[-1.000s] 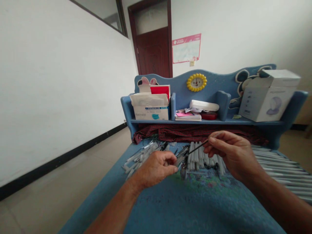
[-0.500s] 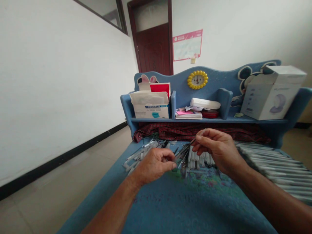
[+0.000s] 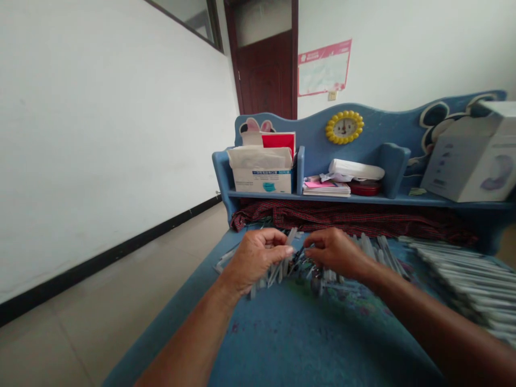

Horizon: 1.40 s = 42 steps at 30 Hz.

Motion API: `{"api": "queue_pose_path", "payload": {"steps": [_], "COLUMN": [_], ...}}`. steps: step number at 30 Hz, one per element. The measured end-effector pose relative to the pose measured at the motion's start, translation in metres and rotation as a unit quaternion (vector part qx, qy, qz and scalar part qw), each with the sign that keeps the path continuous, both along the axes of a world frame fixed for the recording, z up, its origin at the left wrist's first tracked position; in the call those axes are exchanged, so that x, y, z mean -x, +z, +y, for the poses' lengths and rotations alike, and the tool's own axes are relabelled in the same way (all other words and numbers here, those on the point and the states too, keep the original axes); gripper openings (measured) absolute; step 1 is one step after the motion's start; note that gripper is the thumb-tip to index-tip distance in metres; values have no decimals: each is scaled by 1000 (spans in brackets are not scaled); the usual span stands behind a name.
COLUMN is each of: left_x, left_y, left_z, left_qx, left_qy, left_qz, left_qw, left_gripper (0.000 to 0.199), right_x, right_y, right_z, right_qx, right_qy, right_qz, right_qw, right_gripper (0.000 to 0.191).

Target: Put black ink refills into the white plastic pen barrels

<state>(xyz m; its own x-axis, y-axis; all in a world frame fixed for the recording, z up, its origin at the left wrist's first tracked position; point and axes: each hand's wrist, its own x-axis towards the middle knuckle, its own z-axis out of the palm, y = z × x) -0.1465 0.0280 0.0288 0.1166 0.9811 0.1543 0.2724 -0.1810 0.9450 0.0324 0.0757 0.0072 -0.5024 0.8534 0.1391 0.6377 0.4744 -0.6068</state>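
My left hand [image 3: 260,255] is closed, with thumb and fingers pinching a clear pen barrel [image 3: 291,236] that points up. Below it, more translucent barrels [image 3: 276,274] lie loose on the blue tabletop [image 3: 274,333]. Close by on the right, my right hand [image 3: 332,250] is bent down with its fingertips together over a heap of thin dark pen parts [image 3: 300,260]. What those fingertips hold is too blurred to make out. Beyond the right wrist, a bundle of clear barrels [image 3: 366,247] shows in part.
Rows of pale pens [image 3: 463,274] lie at the right. Behind the work is a folded red checked cloth [image 3: 314,215] under a blue shelf [image 3: 258,196]. It bears a mask box [image 3: 262,180], papers [image 3: 326,188] and a white carton [image 3: 471,156].
My left hand now holds up a clear barrel. My right hand has come down and inward to the dark parts. The view has shifted left, so the furniture sits further right.
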Motion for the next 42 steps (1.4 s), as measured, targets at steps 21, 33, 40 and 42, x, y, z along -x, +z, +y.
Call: {"api": "queue_pose_path", "payload": {"steps": [21,33,40,42], "left_x": [0,-1,-1,-1], "left_y": [-4,-6,-6,-5], "left_z": [3,6,6,6], "left_qx": [16,25,32,35], "left_qy": [58,76,73,73], "left_qz": [-31,-27,-30,-30], "left_qw": [998,996,996,996], "left_gripper": [13,15,15,15], "right_x": [47,37,38,39], "right_y": [-24,-20,-20,-19], "right_z": [45,37,41,42], "right_qx": [-2,-3,27,41], "right_qy": [-54,-21,10,15], "right_qz": [-336,-315,-304,-299], "right_qw": [940,949,952,953], "right_gripper": [28,28,27,28]}}
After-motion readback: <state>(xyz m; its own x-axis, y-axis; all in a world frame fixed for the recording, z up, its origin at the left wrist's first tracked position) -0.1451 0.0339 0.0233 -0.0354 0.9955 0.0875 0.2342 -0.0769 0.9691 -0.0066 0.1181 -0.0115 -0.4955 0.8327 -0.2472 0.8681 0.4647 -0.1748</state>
